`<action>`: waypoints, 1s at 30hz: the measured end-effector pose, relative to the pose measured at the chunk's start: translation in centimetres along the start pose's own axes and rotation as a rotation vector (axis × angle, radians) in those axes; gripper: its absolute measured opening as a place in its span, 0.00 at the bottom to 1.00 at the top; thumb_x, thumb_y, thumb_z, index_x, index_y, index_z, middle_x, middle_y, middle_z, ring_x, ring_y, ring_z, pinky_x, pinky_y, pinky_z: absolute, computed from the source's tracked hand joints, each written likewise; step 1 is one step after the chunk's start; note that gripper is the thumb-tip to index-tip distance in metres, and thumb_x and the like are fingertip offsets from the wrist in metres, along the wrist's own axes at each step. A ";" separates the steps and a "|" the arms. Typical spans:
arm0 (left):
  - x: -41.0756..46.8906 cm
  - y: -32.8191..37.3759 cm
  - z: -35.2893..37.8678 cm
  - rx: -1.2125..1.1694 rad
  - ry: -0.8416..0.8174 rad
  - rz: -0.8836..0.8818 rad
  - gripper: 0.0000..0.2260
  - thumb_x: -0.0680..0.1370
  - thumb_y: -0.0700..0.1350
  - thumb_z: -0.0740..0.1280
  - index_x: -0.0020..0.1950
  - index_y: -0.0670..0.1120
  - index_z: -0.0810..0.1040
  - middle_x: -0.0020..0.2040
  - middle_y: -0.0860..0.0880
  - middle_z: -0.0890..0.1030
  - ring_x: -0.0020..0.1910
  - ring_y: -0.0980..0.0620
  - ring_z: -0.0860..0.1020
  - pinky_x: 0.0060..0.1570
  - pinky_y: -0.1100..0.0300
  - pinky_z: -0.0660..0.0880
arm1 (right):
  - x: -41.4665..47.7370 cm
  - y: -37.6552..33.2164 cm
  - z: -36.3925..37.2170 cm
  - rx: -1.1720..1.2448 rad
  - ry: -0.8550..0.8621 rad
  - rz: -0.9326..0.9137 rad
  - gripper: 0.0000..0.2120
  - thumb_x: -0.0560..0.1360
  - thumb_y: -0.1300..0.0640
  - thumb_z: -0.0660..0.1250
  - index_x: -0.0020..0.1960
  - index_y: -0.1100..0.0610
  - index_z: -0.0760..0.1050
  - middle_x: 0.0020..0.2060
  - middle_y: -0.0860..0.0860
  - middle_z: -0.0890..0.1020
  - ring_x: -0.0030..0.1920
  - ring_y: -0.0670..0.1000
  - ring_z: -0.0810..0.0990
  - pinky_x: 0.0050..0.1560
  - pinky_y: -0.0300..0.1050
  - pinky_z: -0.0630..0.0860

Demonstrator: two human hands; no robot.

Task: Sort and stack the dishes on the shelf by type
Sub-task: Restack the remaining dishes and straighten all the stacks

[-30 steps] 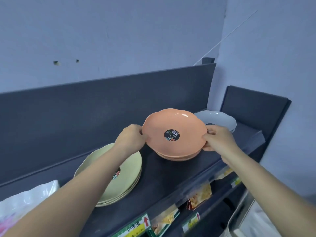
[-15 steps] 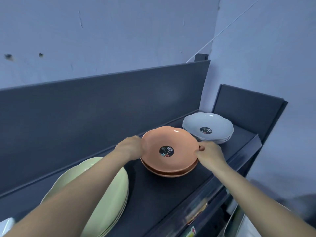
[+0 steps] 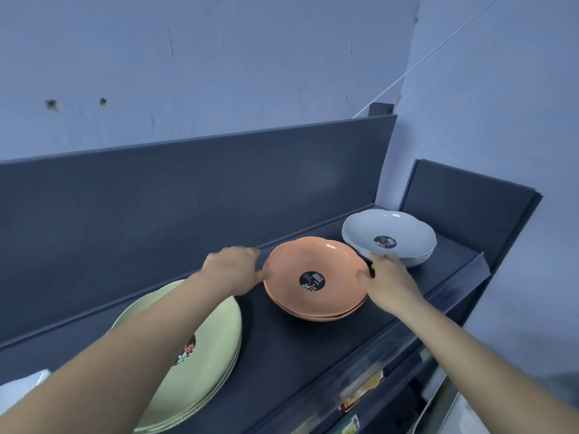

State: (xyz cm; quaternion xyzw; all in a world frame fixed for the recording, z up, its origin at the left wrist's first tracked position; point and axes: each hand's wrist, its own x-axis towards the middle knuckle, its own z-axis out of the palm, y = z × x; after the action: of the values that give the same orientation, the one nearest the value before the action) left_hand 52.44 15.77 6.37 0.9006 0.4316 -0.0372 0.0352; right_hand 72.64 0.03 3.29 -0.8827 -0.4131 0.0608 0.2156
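Note:
A stack of orange plates (image 3: 316, 270) with a black sticker sits mid-shelf on the dark shelf (image 3: 282, 346). My left hand (image 3: 233, 266) is blurred at the stack's left rim, its fingertips just touching the top plate. My right hand (image 3: 387, 281) rests at the right rim with the thumb against the edge and the fingers loose on top, not wrapped under it. A stack of grey plates (image 3: 390, 234) stands at the right end, close behind my right fingers. Pale green plates (image 3: 206, 364) are stacked at the left, partly hidden by my left forearm.
A tall dark back panel (image 3: 188, 195) runs behind the shelf and a side panel (image 3: 463, 198) closes its right end. The wall rises above. Packaged goods and price labels (image 3: 360, 393) sit on the lower shelf in front. A white packet (image 3: 22, 386) lies at far left.
The orange plate, held up in both hands a second ago, has come down onto the orange stack. Both hands have loosened at its rims, and the grey stack behind is now uncovered.

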 end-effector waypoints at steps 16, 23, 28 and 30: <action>-23.7 -19.9 -6.2 0.202 0.343 -0.395 0.21 0.78 0.54 0.60 0.71 0.56 0.66 0.64 0.52 0.74 0.65 0.49 0.71 0.59 0.53 0.70 | -6.0 -15.4 0.0 -0.244 0.038 -0.653 0.22 0.79 0.51 0.58 0.73 0.52 0.64 0.66 0.49 0.72 0.65 0.53 0.69 0.63 0.46 0.68; -37.2 -27.0 -5.3 0.173 0.407 -0.589 0.20 0.78 0.54 0.62 0.70 0.56 0.68 0.64 0.52 0.74 0.64 0.48 0.72 0.57 0.53 0.71 | -13.0 -24.6 0.8 -0.085 0.000 -0.834 0.25 0.79 0.46 0.59 0.73 0.53 0.64 0.67 0.50 0.71 0.68 0.53 0.67 0.63 0.47 0.67; -49.2 -32.9 -3.9 0.155 0.413 -0.766 0.21 0.77 0.55 0.62 0.70 0.55 0.69 0.65 0.51 0.74 0.65 0.46 0.71 0.59 0.51 0.71 | -20.6 -32.2 2.3 -0.036 -0.024 -0.942 0.24 0.79 0.47 0.58 0.73 0.54 0.64 0.68 0.50 0.70 0.69 0.53 0.66 0.63 0.47 0.66; -54.1 -35.2 -3.1 0.152 0.421 -0.818 0.21 0.77 0.55 0.64 0.70 0.55 0.70 0.64 0.50 0.75 0.65 0.45 0.72 0.59 0.51 0.71 | -24.3 -35.6 3.2 -0.008 -0.041 -0.991 0.24 0.79 0.47 0.58 0.73 0.54 0.64 0.69 0.50 0.70 0.69 0.53 0.66 0.64 0.47 0.66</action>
State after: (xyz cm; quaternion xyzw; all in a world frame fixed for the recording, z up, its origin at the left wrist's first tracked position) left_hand -8.69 -3.89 13.64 0.6444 0.7450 0.1041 -0.1371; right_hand 30.86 2.85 14.03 -0.5798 -0.7874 -0.0334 0.2069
